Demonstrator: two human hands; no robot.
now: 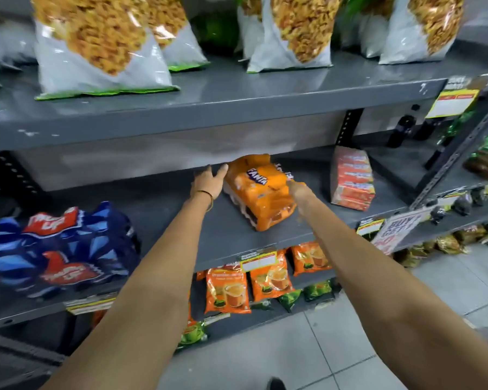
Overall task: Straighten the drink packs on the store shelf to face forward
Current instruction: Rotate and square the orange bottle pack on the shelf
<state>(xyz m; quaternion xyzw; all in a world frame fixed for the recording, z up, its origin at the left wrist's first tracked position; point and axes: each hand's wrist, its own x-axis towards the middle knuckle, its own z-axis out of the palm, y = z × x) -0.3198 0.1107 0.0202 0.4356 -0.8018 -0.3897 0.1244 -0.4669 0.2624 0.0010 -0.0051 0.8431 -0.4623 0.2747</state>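
Shelving (181, 209) carries our orange drink pack (261, 192) mid-shelf, skewed, its label angled away. We should swivel it squarely, both palms low on its sides. Our left hand (207, 181) is spread against its left end; our right hand (297, 192) is blurred, grip unclear. Shrink-wrap bundles bottles inside.

on the middle shelf (164, 204) we see the fanta pack (261, 192) mid-frame between our hands, the thums up pack (59, 249) lower left, a carton pack (352, 178) right, snack bags (102, 49) above.
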